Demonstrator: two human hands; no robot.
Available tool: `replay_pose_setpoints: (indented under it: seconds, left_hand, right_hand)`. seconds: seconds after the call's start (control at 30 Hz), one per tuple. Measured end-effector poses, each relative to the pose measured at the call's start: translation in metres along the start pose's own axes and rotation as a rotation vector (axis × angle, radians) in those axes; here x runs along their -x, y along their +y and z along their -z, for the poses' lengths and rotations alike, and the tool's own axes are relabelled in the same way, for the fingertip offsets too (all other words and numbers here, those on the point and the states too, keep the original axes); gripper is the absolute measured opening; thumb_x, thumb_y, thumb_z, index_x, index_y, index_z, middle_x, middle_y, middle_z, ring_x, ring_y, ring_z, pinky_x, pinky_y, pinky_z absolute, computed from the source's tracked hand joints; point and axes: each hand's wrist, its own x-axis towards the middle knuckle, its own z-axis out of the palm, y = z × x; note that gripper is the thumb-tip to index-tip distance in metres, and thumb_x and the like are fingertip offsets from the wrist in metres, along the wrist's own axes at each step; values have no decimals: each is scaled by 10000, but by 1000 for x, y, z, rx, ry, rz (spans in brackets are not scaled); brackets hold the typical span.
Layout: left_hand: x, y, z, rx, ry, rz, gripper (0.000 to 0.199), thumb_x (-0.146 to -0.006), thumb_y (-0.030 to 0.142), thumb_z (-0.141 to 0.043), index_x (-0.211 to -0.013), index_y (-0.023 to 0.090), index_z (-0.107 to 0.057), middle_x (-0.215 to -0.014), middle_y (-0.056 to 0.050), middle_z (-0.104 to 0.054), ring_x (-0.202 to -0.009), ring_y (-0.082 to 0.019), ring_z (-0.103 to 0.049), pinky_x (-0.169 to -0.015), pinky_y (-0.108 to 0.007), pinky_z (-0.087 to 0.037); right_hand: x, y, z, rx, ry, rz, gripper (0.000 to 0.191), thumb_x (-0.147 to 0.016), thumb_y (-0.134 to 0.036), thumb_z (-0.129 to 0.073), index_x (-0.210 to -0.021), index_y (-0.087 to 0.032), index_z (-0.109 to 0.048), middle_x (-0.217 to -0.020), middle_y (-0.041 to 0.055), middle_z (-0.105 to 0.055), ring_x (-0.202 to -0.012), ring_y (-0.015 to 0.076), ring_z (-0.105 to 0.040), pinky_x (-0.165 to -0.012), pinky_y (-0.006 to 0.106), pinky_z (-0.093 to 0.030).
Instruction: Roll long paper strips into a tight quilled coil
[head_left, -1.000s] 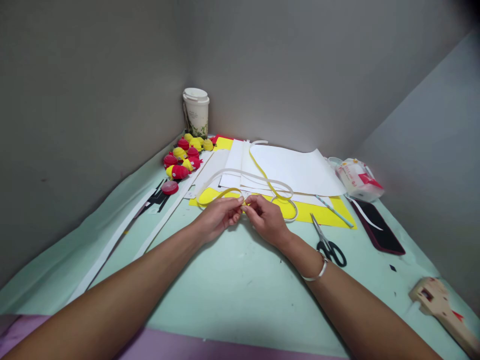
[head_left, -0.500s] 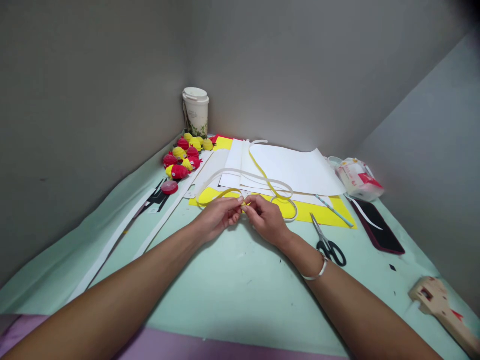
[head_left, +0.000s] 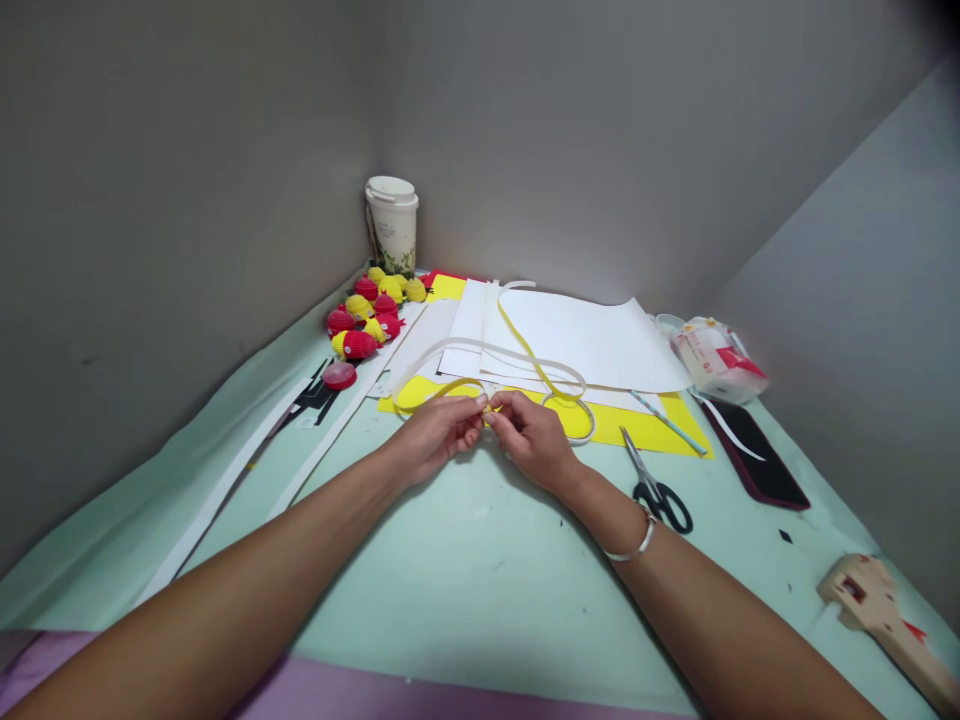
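Observation:
A long curled strip, yellow on one face and white on the other (head_left: pixel 517 335), loops over the paper sheets behind my hands. Its end is pinched between the fingertips of my left hand (head_left: pixel 442 432) and my right hand (head_left: pixel 531 430), which meet at the middle of the table. Only a tiny bit of yellow shows between the fingers. Under the loops lie white sheets (head_left: pixel 585 335) and a yellow sheet (head_left: pixel 637 433).
Scissors (head_left: pixel 654 485) lie beside my right forearm. Farther right are a phone (head_left: pixel 761 460), a tissue pack (head_left: pixel 718 358) and a glue gun (head_left: pixel 874 605). At the back left stand a lidded cup (head_left: pixel 393 225) and several red and yellow paper pieces (head_left: pixel 354 345). White strips (head_left: pixel 240 465) lie left.

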Motion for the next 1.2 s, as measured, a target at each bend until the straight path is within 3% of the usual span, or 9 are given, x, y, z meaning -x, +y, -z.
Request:
replay_pose_setpoints:
  seconds: [0.53,1.2]
  left_hand:
    - [0,0,0,6,-21,-11,194,-809,298,-628,-759,110,-629,-654,3,-476,-541,-58,-411,-470,-170,-313]
    - [0,0,-1,36,6,-3,168,-775,278,-665,-760,116,-625,-667,-6,-515,-536,-60,-444,-467,-171,-332]
  right_hand:
    - [0,0,-2,17,35,-20,161,-848,-314,-580,-966,-205,-579,-632,-46,-565,-537,104,-493,-545,218,-392]
    - [0,-1,-1,61,33,22,152,-887,-305,-531,-979,-210,-607,-684,-25,-618,-589,116,-532,-604,226,-408]
